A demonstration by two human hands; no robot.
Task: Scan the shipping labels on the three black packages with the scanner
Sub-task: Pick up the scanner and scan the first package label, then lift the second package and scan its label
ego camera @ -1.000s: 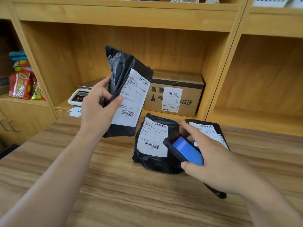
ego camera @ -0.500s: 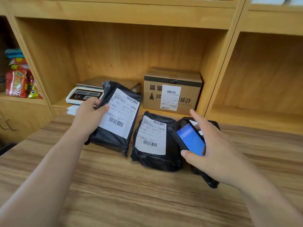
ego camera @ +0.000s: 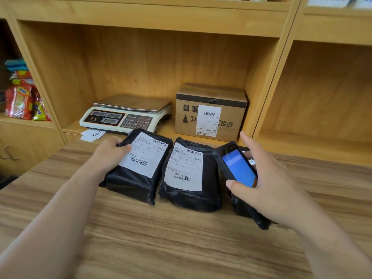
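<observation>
We see three black packages in crinkly, glossy plastic lying in a row near the far edge of the bench (ego camera: 161, 238), a wood-grain top with brown streaks. The left package (ego camera: 136, 178) and the middle package (ego camera: 189, 190) lie just beside each other, each with a flat white label (ego camera: 146, 154) facing up, barcodes printed on it; the middle label (ego camera: 184, 168) shows fully. Our left hand (ego camera: 109, 153) rests on the left package's far left corner, fingers curled over the edge, thumb pressed flat on the label. Our right hand (ego camera: 267, 184) holds the scanner (ego camera: 235, 166), a black rubbery slab with a lit blue screen, thumb at its near end, fingers wrapped behind, index finger sticking straight up. The scanner is tilted above the right package (ego camera: 249, 214), which is mostly hidden behind hand and scanner; its label is barely a sliver, unreadable. Behind the bench stands a light wood shelf unit (ego camera: 161, 23) with open cubbies. In the middle cubby sit a white scale (ego camera: 124, 115) with a metal pan and keypad and a cardboard box (ego camera: 210, 111) with its own white label and upside-down print. A paper slip (ego camera: 93, 134) pokes out under the scale. Colourful snack packets (ego camera: 22, 99) are at the left, partly cut off. Things on the top shelf are cropped.
</observation>
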